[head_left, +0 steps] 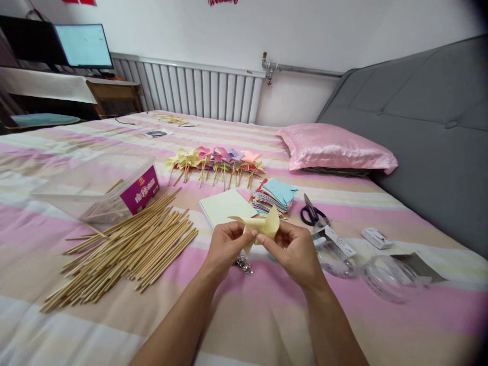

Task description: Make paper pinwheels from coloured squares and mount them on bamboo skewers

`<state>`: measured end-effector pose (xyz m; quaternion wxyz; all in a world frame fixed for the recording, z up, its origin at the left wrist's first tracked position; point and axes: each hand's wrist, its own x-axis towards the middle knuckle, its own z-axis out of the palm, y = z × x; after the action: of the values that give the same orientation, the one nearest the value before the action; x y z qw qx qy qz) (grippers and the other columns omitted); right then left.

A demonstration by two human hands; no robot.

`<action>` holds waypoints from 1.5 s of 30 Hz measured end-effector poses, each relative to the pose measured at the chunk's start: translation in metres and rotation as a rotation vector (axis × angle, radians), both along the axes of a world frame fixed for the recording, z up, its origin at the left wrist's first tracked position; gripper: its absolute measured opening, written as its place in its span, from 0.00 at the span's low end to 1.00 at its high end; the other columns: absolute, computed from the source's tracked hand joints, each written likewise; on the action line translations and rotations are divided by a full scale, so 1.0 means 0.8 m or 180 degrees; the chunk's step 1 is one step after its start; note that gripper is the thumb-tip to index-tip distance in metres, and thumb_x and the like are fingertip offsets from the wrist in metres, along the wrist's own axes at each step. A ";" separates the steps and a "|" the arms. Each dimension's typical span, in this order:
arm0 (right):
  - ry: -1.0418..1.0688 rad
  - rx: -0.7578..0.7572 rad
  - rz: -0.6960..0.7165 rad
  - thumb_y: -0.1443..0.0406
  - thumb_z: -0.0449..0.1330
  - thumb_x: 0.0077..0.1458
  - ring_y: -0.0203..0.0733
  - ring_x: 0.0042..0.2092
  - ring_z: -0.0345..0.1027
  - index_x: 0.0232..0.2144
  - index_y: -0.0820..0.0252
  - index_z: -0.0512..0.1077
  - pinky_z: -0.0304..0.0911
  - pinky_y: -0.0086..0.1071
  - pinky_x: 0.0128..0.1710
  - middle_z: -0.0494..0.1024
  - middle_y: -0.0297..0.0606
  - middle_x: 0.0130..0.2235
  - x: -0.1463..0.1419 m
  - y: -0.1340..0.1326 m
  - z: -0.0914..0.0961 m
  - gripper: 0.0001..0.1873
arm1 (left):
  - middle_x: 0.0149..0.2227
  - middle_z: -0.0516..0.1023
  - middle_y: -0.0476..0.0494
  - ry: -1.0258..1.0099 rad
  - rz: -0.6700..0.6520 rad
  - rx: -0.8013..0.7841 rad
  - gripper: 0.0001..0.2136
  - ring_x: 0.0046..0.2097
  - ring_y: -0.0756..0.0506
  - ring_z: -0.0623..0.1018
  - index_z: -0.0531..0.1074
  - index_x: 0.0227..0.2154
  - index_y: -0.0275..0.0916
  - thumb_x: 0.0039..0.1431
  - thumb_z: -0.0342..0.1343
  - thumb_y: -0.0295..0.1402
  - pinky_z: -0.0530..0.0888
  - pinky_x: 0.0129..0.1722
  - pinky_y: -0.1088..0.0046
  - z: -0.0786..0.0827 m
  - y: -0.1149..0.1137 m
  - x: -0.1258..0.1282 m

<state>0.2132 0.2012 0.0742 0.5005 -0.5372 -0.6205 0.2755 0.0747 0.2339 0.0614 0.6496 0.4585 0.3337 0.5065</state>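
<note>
Both of my hands hold a pale yellow paper pinwheel (271, 223) with curled blades above the bed. My left hand (229, 246) pinches its left side, the thumb at the centre. From the right, my right hand (295, 249) grips it, and the two thumb tips nearly meet in the middle. Just below the left fingers lies a small heap of shiny metal pins or beads (243, 264). Behind the hands is a stack of pale yellow square paper (226, 206), and beside it a stack of cut coloured paper (276, 195).
Wooden sticks (129, 249) lie at left beside a clear plastic box (139, 190). Finished pinwheels (217, 157) rest further back. At right are black scissors (312, 212), clear round containers (389, 277) and a small white box (376, 237). A pink pillow (335, 147) lies near the grey headboard (415, 112).
</note>
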 end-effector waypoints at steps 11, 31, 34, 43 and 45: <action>0.0276 -0.0095 0.0138 0.58 0.62 0.48 0.32 0.24 0.53 0.32 0.64 0.76 0.49 0.26 0.22 0.66 0.31 0.22 -0.001 0.003 -0.006 0.13 | 0.14 0.66 0.55 -0.0177 0.0113 -0.0168 0.14 0.18 0.56 0.63 0.69 0.15 0.34 0.32 0.70 0.33 0.59 0.20 0.80 0.001 0.000 0.001; 0.0530 -0.0340 0.0228 0.61 0.63 0.48 0.41 0.33 0.69 0.37 0.63 0.76 0.62 0.31 0.31 0.76 0.36 0.28 -0.001 0.000 0.001 0.15 | 0.18 0.74 0.50 -0.0200 0.0095 -0.0267 0.14 0.20 0.54 0.69 0.70 0.18 0.33 0.33 0.70 0.33 0.63 0.20 0.81 -0.002 0.002 0.001; 0.0526 -0.0334 0.0228 0.60 0.63 0.48 0.42 0.33 0.69 0.37 0.63 0.76 0.63 0.31 0.31 0.76 0.36 0.27 -0.002 -0.002 0.005 0.14 | 0.18 0.74 0.50 -0.0213 0.0102 -0.0271 0.14 0.20 0.54 0.70 0.70 0.19 0.33 0.33 0.70 0.33 0.64 0.21 0.81 -0.002 0.002 0.001; 0.0534 -0.0248 0.0201 0.59 0.63 0.48 0.41 0.32 0.69 0.30 0.62 0.76 0.63 0.31 0.30 0.75 0.35 0.25 -0.001 0.002 -0.002 0.11 | 0.19 0.74 0.50 -0.0188 0.0183 -0.0266 0.14 0.21 0.53 0.71 0.71 0.20 0.34 0.32 0.70 0.32 0.65 0.21 0.80 -0.002 0.001 0.001; 0.0580 -0.0227 0.0208 0.59 0.64 0.47 0.41 0.31 0.69 0.28 0.62 0.76 0.63 0.31 0.30 0.74 0.35 0.24 0.000 0.004 -0.006 0.10 | 0.19 0.75 0.49 -0.0186 0.0174 -0.0257 0.14 0.21 0.53 0.72 0.72 0.21 0.33 0.32 0.70 0.32 0.65 0.21 0.80 -0.002 0.001 0.001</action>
<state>0.2131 0.2042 0.0696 0.5261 -0.5069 -0.5794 0.3613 0.0755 0.2347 0.0597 0.6630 0.4076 0.3471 0.5233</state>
